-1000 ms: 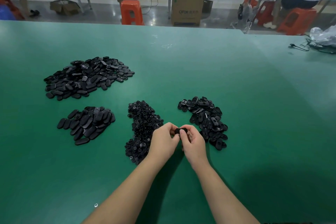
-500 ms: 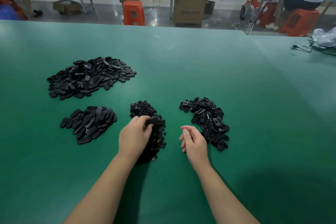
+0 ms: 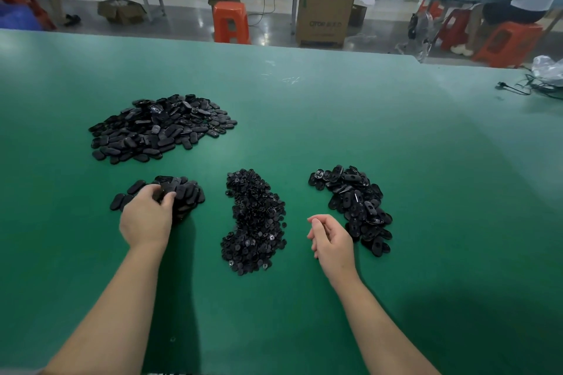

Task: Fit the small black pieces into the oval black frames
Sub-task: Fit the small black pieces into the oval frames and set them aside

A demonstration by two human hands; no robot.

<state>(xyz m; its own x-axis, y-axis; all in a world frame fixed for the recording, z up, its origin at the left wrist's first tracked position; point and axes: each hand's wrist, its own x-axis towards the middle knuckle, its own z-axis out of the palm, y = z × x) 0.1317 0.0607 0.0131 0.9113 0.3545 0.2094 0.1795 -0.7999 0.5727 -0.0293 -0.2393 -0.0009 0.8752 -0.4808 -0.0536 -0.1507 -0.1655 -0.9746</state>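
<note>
Left hand (image 3: 147, 218) rests curled on the small pile of oval pieces (image 3: 182, 195) at nine o'clock; whether it grips one cannot be told. Right hand (image 3: 330, 237), loosely curled and empty, lies at three o'clock of the small black pieces (image 3: 254, 222).

left hand (image 3: 148, 219) moved onto finished pile (image 3: 185, 195)

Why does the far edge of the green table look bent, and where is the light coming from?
Head view: the wide-angle lens bows the green table; pale glare near its far edge suggests overhead lighting; soft shadows darken the mat beside the left hand and to the right of the right hand's forearm.
</note>
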